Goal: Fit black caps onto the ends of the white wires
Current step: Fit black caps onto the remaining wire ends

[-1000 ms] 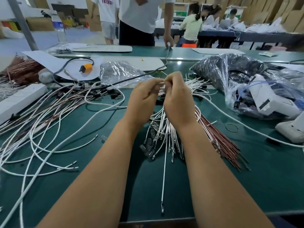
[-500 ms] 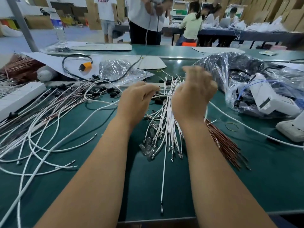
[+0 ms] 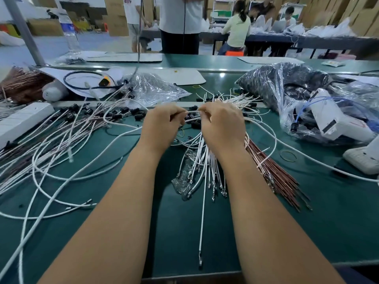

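White, thin insulated wire [image 3: 192, 114] is pinched taut between both hands over the middle of the dark green tabletop [image 3: 338, 212]: the left hand [image 3: 162, 128] and right hand [image 3: 222, 125] each have fingers curled on it. Whether a small black cap is in either grip I cannot tell. Loose caps [image 3: 194, 124] lie just beneath; a slipping pinch could drop one into the tangled white wire bundle [image 3: 205, 167].
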